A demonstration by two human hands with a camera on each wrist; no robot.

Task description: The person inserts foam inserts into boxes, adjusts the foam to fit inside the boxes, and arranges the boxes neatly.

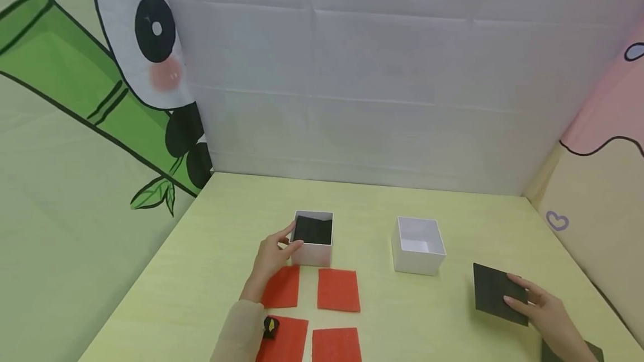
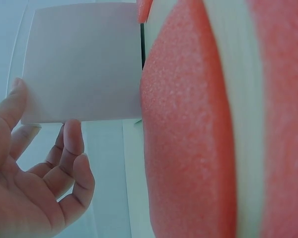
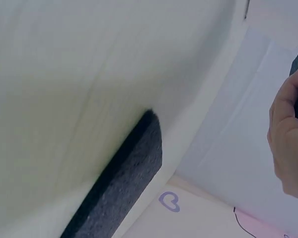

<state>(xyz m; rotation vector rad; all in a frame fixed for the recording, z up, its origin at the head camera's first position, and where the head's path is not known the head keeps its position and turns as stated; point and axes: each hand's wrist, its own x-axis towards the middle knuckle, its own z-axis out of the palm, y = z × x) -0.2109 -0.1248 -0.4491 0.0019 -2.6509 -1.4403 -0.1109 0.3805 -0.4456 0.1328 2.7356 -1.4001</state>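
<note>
My left hand (image 1: 271, 256) holds the left side of a white open-topped box (image 1: 318, 255), thumb near its front corner. A black square sheet (image 1: 313, 230) lies inside that box near the top. In the left wrist view, the thumb and fingers meet the edge of the box (image 2: 84, 64), with the other fingers curled beside it. Over on the right, my right hand (image 1: 545, 306) pinches another black square sheet (image 1: 490, 289) by its right edge, raised over the table and tilted. Only part of this hand (image 3: 290, 139) shows in the right wrist view.
A second white box (image 1: 420, 261) with nothing visible inside stands right of centre. Several red square sheets (image 1: 338, 290) lie before the left box, partly under my left forearm. Another black sheet (image 1: 596, 349) lies below my right wrist. Printed cloth walls (image 1: 352, 99) enclose the table (image 1: 251, 200).
</note>
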